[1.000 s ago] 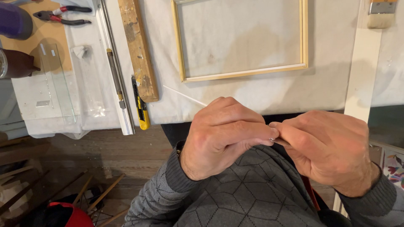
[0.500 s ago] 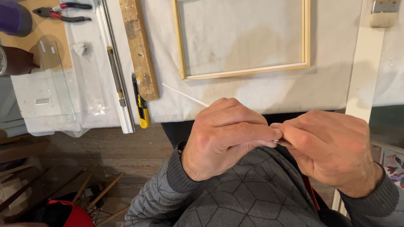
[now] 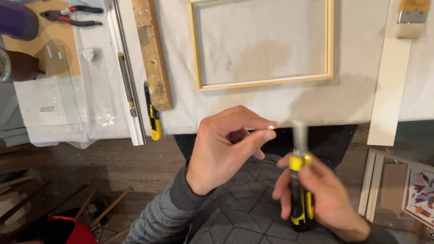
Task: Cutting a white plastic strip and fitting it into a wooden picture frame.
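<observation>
View from above, looking down at a person's lap & the near edge of a table point(image 3: 271, 108) covered w/ a white cloth. On the cloth, top centre, lies a light wood frame point(image 3: 264, 83), flat, its near rail parallel to the table edge. Left of it a paint-stained wood strip point(image 3: 151, 49) runs away from the viewer; a yellow & black utility knife point(image 3: 153, 115) lies just beside its near end. Further left: a long metal ruler point(image 3: 129, 86), clear glass sheets point(image 3: 58, 90), a brown cup point(image 3: 20, 65) & red-handled pliers point(image 3: 70, 14) at top left. At top right a paintbrush point(image 3: 409, 18) rests on a pale board point(image 3: 389, 90) that overhangs the table edge. Lower right, on the floor, stand framed pieces, one w/ a colourful print point(image 3: 418, 194). Lower left, thin wood sticks point(image 3: 97, 210) & a red object point(image 3: 68, 230).

Nothing lies between the hands & the table edge. Both hands are held over the lap in grey sleeves, apart from each other. Left hand point(image 3: 226, 147) is raised, palm turned inward, thumb & forefinger pinched on a tiny white piece point(image 3: 270, 128); too small to tell what it is. Right hand point(image 3: 318, 194) is lower, to the right, wrapped round a yellow & black tool point(image 3: 299, 190) held upright, its grey metal tip point(image 3: 299, 133) blurred, pointing toward the table edge, near the left fingertips but not touching.
</observation>
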